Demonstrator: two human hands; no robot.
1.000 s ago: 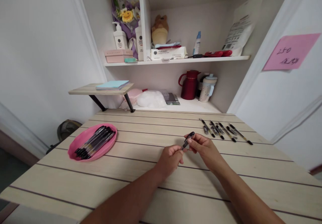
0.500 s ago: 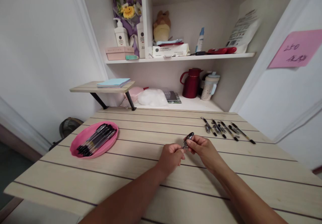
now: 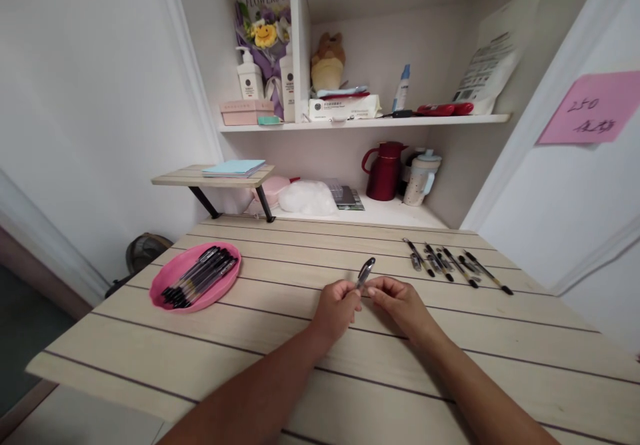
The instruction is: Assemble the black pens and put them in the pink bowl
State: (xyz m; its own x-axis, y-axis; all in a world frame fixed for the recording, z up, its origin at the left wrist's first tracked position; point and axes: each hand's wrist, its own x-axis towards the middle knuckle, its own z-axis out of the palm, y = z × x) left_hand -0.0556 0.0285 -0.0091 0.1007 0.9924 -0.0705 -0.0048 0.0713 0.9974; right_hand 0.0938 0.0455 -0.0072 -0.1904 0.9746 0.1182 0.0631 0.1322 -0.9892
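Note:
A pen [image 3: 366, 271] with a dark cap end and a clip stands tilted up out of my left hand [image 3: 334, 312], whose thumb and fingers are closed around its lower part. My right hand [image 3: 397, 302] is right beside it, thumb and forefinger drawn together close to the pen's lower part; whether they touch it or hold something small is hidden. Farther right on the table lie several uncapped pens [image 3: 453, 266] with loose caps [image 3: 415, 262] among them. To the left, a pink oval tray [image 3: 227, 290] carries a pile of capped black pens [image 3: 203, 275].
The slatted wooden table [image 3: 280, 325] fills the foreground. At its back left stands a small raised shelf [image 3: 175, 176] with blue paper [image 3: 234, 167] on it. Behind are a red jug [image 3: 385, 172], a pale cup [image 3: 421, 180] and a white plastic bag [image 3: 307, 196].
My right fingers have come down off the pen's capped end, which now shows uncovered above my left hand. The view has shifted slightly.

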